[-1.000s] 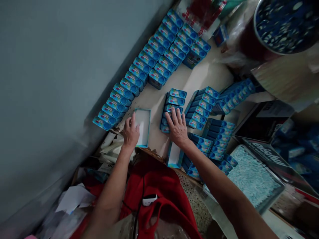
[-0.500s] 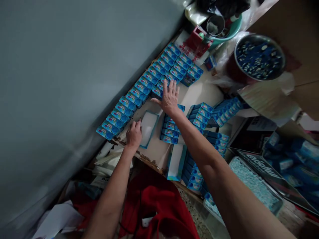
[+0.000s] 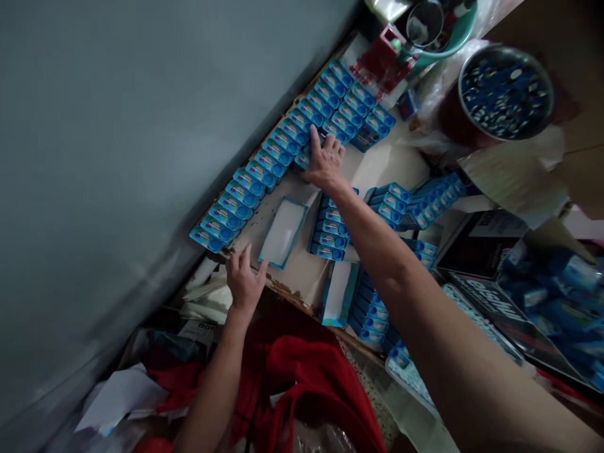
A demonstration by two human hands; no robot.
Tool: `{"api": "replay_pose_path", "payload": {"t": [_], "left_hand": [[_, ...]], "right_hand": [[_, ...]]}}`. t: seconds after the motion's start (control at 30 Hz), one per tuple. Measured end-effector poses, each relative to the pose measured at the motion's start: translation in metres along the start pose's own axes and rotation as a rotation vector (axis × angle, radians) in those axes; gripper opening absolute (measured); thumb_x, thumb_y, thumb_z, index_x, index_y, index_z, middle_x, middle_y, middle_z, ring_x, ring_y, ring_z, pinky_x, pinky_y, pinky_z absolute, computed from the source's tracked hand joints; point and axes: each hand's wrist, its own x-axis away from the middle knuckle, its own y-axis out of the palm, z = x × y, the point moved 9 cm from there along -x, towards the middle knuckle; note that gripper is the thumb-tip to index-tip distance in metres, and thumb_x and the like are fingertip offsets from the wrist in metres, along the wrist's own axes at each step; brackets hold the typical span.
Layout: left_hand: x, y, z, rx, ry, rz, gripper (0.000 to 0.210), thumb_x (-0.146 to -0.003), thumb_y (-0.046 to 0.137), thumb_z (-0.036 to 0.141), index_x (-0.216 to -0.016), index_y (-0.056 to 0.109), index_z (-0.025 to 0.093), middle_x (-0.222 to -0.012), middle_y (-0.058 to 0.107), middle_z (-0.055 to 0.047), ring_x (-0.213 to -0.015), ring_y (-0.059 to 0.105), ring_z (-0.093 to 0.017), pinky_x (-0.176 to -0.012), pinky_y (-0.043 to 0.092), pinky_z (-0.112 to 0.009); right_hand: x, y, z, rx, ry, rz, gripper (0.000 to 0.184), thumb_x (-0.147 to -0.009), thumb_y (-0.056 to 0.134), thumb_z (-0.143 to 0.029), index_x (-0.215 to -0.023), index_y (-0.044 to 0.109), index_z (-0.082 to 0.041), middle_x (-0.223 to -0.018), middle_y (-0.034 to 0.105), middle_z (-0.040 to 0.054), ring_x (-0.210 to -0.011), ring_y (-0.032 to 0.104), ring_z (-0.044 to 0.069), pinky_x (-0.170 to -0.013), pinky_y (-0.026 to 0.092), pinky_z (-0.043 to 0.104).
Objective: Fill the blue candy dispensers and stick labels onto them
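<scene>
My right hand (image 3: 326,165) is over the near end of a short row of blue packs (image 3: 348,115), its fingers bent down around the end packs (image 3: 302,158). Its thumb is mostly hidden. My left hand (image 3: 245,277) hovers empty at the table's front edge, fingers apart. Just beyond it lies a shallow rectangular tray (image 3: 284,233) with a white inside and blue rim. A long row of blue packs (image 3: 257,170) stands along the wall side. Another white-and-blue tray (image 3: 338,292) rests at the front edge beside stacked packs (image 3: 329,226).
A metal pot (image 3: 506,91) full of small blue and white pieces stands at the back right, near a teal basin (image 3: 446,50). More packs (image 3: 370,314) are stacked right of the trays. A grey wall (image 3: 141,126) borders the left; a clear bin (image 3: 415,384) sits lower right.
My left hand has drawn back from the tray toward the table edge and opened. The fingers of my right hand, spread flat before, have curled around the end packs. The view has shifted slightly.
</scene>
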Motion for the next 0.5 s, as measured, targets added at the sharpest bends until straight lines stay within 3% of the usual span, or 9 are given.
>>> {"api": "replay_pose_path", "payload": {"t": [0.1, 0.2, 0.27, 0.37, 0.5], "left_hand": [[-0.015, 0.028, 0.005, -0.031, -0.055, -0.105, 0.056, -0.099, 0.06, 0.044, -0.145, 0.061, 0.012, -0.119, 0.066, -0.02, -0.112, 0.064, -0.035, -0.098, 0.05, -0.044], [-0.029, 0.052, 0.006, -0.05, -0.061, -0.202, 0.046, -0.105, 0.047, 0.03, -0.146, 0.062, 0.018, -0.117, 0.068, -0.017, -0.107, 0.067, -0.031, -0.092, 0.051, -0.038], [-0.036, 0.058, 0.005, -0.064, -0.056, -0.238, 0.046, -0.105, 0.044, 0.027, -0.146, 0.062, 0.019, -0.118, 0.069, -0.015, -0.105, 0.068, -0.029, -0.091, 0.05, -0.036], [-0.042, 0.057, 0.003, -0.077, -0.047, -0.264, 0.046, -0.105, 0.044, 0.025, -0.146, 0.062, 0.021, -0.12, 0.069, -0.014, -0.104, 0.068, -0.027, -0.091, 0.05, -0.034], [-0.043, 0.056, 0.007, -0.083, -0.003, -0.321, 0.05, -0.103, 0.045, 0.019, -0.152, 0.057, 0.022, -0.126, 0.069, -0.013, -0.108, 0.069, -0.027, -0.092, 0.051, -0.033]], "right_hand": [[0.012, -0.018, 0.005, -0.051, 0.0, 0.064, 0.087, -0.092, 0.057, -0.052, -0.166, 0.023, -0.02, -0.151, 0.037, 0.0224, -0.141, 0.035, 0.047, -0.107, 0.034, 0.074], [0.064, -0.052, -0.007, -0.131, -0.048, 0.139, 0.092, -0.089, 0.061, -0.057, -0.166, 0.021, -0.026, -0.152, 0.037, 0.0184, -0.141, 0.035, 0.046, -0.109, 0.036, 0.071], [0.105, -0.065, -0.025, -0.187, -0.11, 0.113, 0.098, -0.084, 0.066, -0.059, -0.166, 0.022, -0.027, -0.152, 0.037, 0.0171, -0.141, 0.036, 0.044, -0.111, 0.039, 0.066], [0.146, -0.057, -0.05, -0.255, -0.176, -0.013, 0.102, -0.078, 0.074, -0.056, -0.163, 0.031, -0.023, -0.148, 0.042, 0.0179, -0.137, 0.041, 0.04, -0.113, 0.041, 0.058], [0.152, -0.021, -0.063, -0.219, -0.156, -0.131, 0.099, -0.071, 0.08, -0.041, -0.159, 0.041, -0.02, -0.147, 0.046, 0.0194, -0.134, 0.045, 0.039, -0.116, 0.038, 0.054]]}}
